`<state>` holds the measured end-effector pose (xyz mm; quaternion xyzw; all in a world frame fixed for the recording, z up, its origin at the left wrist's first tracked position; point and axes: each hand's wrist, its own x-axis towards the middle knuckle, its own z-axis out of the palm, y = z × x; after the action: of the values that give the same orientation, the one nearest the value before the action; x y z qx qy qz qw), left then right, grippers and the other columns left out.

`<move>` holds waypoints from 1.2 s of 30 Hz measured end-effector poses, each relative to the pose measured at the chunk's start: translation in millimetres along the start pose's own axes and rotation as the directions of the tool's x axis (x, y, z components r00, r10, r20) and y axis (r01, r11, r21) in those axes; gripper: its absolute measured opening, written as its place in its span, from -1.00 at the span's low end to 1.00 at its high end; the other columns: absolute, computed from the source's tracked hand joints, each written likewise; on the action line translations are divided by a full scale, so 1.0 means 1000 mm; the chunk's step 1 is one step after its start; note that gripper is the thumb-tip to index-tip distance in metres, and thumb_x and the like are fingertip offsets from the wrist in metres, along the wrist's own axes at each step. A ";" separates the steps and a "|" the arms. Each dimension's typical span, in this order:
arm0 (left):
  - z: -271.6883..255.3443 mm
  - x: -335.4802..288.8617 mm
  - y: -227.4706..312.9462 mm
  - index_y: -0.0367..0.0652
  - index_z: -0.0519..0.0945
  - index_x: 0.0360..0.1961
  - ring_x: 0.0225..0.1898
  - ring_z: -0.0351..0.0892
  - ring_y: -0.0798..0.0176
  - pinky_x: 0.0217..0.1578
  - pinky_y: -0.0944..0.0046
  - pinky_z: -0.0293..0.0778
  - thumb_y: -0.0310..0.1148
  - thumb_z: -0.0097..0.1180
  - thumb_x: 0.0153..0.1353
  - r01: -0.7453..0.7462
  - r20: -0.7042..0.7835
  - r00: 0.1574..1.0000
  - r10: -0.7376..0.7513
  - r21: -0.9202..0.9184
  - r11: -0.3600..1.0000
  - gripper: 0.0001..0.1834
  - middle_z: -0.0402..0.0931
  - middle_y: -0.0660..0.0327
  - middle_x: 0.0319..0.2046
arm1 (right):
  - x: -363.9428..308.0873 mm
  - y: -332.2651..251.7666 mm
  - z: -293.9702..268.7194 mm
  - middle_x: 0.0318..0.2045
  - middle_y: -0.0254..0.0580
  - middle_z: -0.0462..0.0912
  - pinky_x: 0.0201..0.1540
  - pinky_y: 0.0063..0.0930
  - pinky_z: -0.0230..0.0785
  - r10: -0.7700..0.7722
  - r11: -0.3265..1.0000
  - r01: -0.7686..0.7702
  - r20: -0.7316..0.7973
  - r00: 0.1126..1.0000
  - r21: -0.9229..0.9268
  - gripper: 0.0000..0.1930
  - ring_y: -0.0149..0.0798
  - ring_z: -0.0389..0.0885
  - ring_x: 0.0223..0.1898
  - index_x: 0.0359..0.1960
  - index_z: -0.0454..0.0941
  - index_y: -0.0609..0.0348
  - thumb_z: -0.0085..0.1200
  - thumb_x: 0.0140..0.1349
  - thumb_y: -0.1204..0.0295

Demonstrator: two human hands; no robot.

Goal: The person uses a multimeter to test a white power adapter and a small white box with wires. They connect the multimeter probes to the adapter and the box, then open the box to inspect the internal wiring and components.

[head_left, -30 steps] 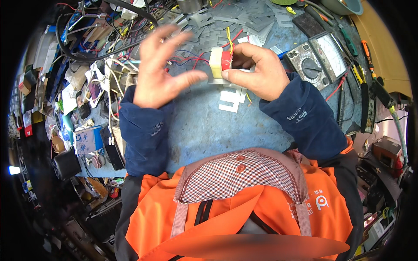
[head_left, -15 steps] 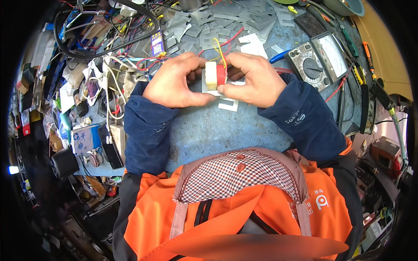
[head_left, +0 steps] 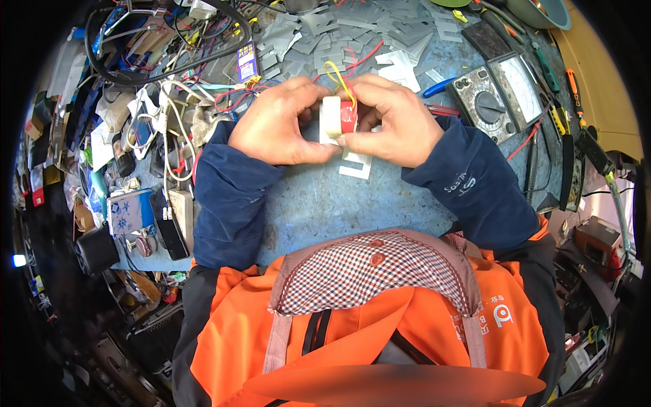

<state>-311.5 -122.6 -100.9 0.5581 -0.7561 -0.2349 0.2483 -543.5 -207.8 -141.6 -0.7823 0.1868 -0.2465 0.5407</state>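
Observation:
Between my hands is a transformer coil, with a cream-white block on its left, red wrapping on its right and yellow wires looping from its far end. My right hand grips the red side, thumb at the near corner and fingers curled behind. My left hand closes around the other side, its thumb by the near end; its fingertips are partly hidden. A pale metal plate shows at the coil's near left edge. Just below, a slotted E-shaped metal plate lies on the blue bench.
Thin metal plates are scattered across the far bench. An analog multimeter lies at the right, with a blue pen-like tool beside it and screwdrivers beyond. Tangled cables and a blue patterned box crowd the left.
The coil has shifted slightly right and turned a little between my hands. My left hand has moved a bit to the right with it, and its thumb lies closer to the coil.

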 end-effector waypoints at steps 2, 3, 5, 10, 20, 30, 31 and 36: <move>-0.003 0.000 -0.002 -0.28 0.71 0.06 -0.29 0.67 0.04 -0.25 0.11 0.62 -0.24 0.64 -0.23 -0.022 0.005 1.000 0.022 0.016 1.000 -0.26 0.61 0.07 -0.28 | 0.002 -0.001 0.000 -0.08 -0.12 0.60 -0.10 -0.37 0.70 0.034 0.999 -0.034 -0.008 0.999 0.033 -0.61 -0.21 0.78 -0.15 -0.01 0.69 0.26 0.47 0.14 0.41; -0.003 0.000 -0.003 -0.28 0.71 0.05 -0.30 0.67 0.05 -0.25 0.11 0.62 -0.24 0.65 -0.24 -0.011 0.007 1.000 0.011 0.007 1.000 -0.26 0.61 0.08 -0.28 | 0.001 -0.001 0.001 -0.07 -0.12 0.59 -0.09 -0.37 0.71 0.037 0.998 -0.036 -0.015 0.999 0.058 -0.59 -0.21 0.78 -0.14 0.00 0.69 0.26 0.47 0.13 0.42; -0.004 -0.003 -0.004 -0.28 0.72 0.03 -0.30 0.67 0.06 -0.25 0.12 0.62 -0.24 0.65 -0.25 0.019 0.009 1.000 -0.019 -0.009 1.000 -0.27 0.60 0.08 -0.29 | 0.001 -0.002 0.004 -0.04 -0.13 0.58 -0.08 -0.39 0.72 0.041 0.993 -0.038 -0.022 0.999 0.112 -0.57 -0.21 0.78 -0.14 0.03 0.69 0.28 0.47 0.12 0.44; -0.004 -0.003 -0.004 -0.29 0.59 0.24 -0.28 0.65 0.34 -0.29 0.29 0.60 -0.32 0.67 -0.05 0.128 0.090 0.990 -0.106 -0.290 0.949 -0.21 0.61 0.17 -0.28 | 0.003 0.003 0.000 0.05 -0.13 0.55 -0.07 -0.40 0.73 -0.006 0.989 0.017 -0.078 0.997 0.149 -0.52 -0.24 0.77 -0.09 0.10 0.65 0.34 0.45 0.10 0.55; 0.005 -0.004 0.000 -0.28 0.32 0.49 -0.33 0.70 0.40 -0.36 0.40 0.60 -0.52 0.28 0.43 0.276 0.204 0.959 -0.197 -0.832 0.481 -0.33 0.63 0.27 -0.25 | 0.001 0.011 -0.004 0.07 -0.23 0.53 -0.12 -0.49 0.63 -0.139 0.969 0.157 -0.103 0.985 0.191 -0.39 -0.38 0.69 -0.06 0.24 0.56 0.28 0.52 0.13 0.55; 0.021 0.000 0.010 -0.33 0.50 0.32 -0.64 0.40 0.52 -0.58 0.49 0.29 -0.61 0.21 0.32 0.180 0.027 0.941 -0.338 -0.885 0.429 -0.48 0.51 0.41 -0.54 | 0.003 0.012 0.003 0.08 -0.26 0.51 0.04 -0.44 0.68 -0.050 0.935 0.085 -0.110 0.993 0.344 -0.38 -0.33 0.73 0.05 0.21 0.54 0.30 0.58 0.13 0.54; 0.021 -0.001 0.009 -0.32 0.54 0.29 -0.64 0.40 0.53 -0.58 0.49 0.28 -0.62 0.22 0.32 0.157 0.011 0.940 -0.340 -0.901 0.405 -0.51 0.50 0.42 -0.55 | 0.004 0.011 0.004 0.08 -0.26 0.51 0.06 -0.43 0.68 -0.036 0.933 0.072 -0.108 0.993 0.352 -0.39 -0.32 0.74 0.06 0.20 0.54 0.31 0.58 0.13 0.55; 0.008 -0.006 0.005 -0.36 0.52 0.29 -0.68 0.31 0.56 -0.65 0.51 0.21 -0.60 0.14 0.35 0.015 -0.161 0.863 -0.478 -0.939 0.344 -0.53 0.58 0.32 -0.45 | 0.002 0.009 0.000 0.02 -0.26 0.69 0.07 -0.42 0.66 0.076 0.899 0.003 -0.164 0.984 0.438 -0.43 -0.36 0.74 0.02 0.20 0.57 0.27 0.54 0.15 0.59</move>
<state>-318.6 -115.0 -104.6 0.4723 -0.3306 -0.5244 0.6266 -542.2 -211.9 -149.2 -0.6125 0.1888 -0.3404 0.6880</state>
